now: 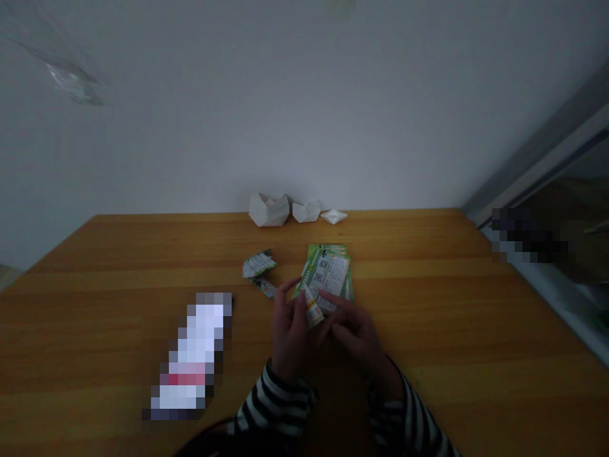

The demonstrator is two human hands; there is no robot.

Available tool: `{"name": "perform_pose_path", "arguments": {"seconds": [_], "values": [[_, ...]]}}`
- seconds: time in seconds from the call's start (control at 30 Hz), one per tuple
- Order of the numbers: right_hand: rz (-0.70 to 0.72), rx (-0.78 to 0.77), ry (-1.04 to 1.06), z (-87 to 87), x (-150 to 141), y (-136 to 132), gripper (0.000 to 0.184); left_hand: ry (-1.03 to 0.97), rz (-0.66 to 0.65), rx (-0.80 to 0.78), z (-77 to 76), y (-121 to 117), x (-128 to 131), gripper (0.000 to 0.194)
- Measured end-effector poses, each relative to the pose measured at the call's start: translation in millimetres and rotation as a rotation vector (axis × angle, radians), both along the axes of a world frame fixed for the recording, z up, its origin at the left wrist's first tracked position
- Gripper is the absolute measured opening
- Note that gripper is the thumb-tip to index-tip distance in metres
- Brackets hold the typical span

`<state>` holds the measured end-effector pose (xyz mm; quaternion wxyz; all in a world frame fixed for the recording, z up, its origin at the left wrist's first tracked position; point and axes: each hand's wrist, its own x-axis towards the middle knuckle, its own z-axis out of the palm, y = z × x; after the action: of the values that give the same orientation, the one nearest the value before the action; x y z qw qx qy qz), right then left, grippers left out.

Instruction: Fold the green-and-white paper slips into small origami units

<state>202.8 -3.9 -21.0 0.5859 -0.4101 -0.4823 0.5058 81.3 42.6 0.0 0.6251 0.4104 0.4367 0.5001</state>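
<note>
A small folded piece of printed paper (pixel 313 312) stands between my hands, showing white, yellow and red print. My left hand (pixel 290 327) pinches its left side between thumb and fingers. Close by on the right, my right hand (pixel 354 327) has its index finger stretched toward the paper and the other fingers curled; whether it touches the paper is hard to see. Just beyond lies a stack of green and white printed leaflets (pixel 333 270), partly covered by my fingers. Left of the stack are folded printed paper pieces (pixel 259 264), one lying partly behind my left hand.
Along the wall at the table's back edge stand a larger folded paper boat (pixel 269 211), a smaller paper boat (pixel 306 211) and a flat pointed paper piece (pixel 334 217). A blurred-out phone-like object (pixel 195 355) lies at left on the wooden table (pixel 451 285).
</note>
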Motion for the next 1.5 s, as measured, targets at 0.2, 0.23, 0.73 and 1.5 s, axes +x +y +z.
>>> {"name": "perform_pose_path", "arguments": {"seconds": [0.2, 0.23, 0.73, 1.5], "values": [[-0.122, -0.047, -0.269, -3.4, 9.5, 1.7, 0.032, 0.006, -0.241, -0.133, -10.1, 5.3, -2.4, 0.045], [-0.129, -0.040, -0.293, -4.3, 10.9, 2.6, 0.030, -0.020, -0.254, -0.172, -12.3, 6.1, -2.5, 0.043], [-0.467, -0.042, -0.236, -8.6, 13.1, 4.8, 0.014, -0.060, -0.327, -0.099, -6.8, 2.9, 1.3, 0.043], [-0.451, -0.149, 0.017, -10.2, 6.7, 4.6, 0.013, 0.178, -0.033, 0.065, -11.1, 2.2, -3.4, 0.011]]}}
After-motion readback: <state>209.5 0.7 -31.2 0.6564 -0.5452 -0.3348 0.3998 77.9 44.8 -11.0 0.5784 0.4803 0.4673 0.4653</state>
